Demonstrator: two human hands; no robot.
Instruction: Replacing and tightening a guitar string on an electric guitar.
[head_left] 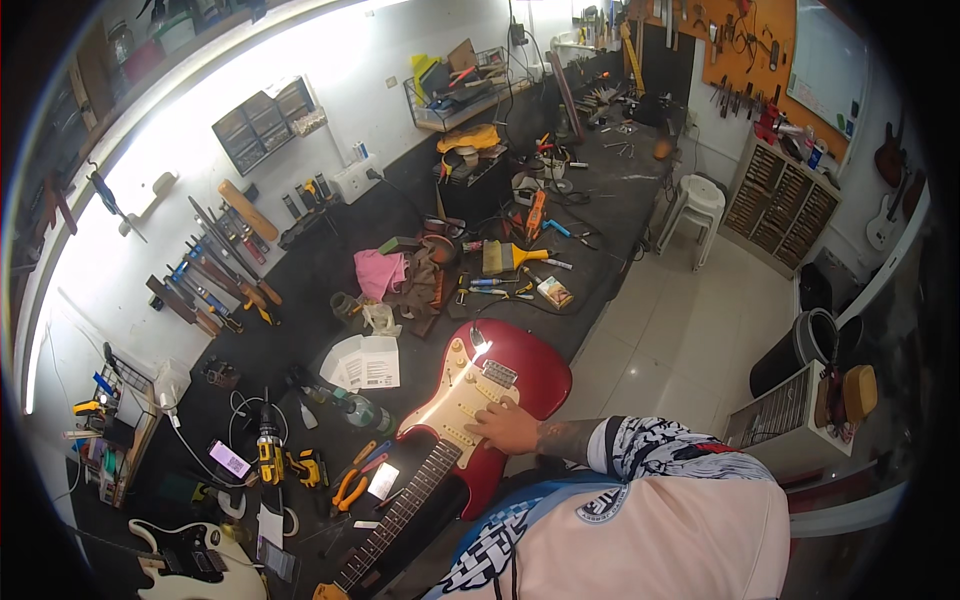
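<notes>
In the head view, see the right hand (pixel 505 428) curled on the cream pickguard (pixel 481 384) of the glossy red guitar (pixel 545 375), lying along the dark bench (pixel 300 330). Can't tell whether pinching anything, with fingertips hard to make out. Can't see the left hand or judge its grip. Notice the slim fretted neck (pixel 398 517), headstock (pixel 328 592) cut off below.
</notes>
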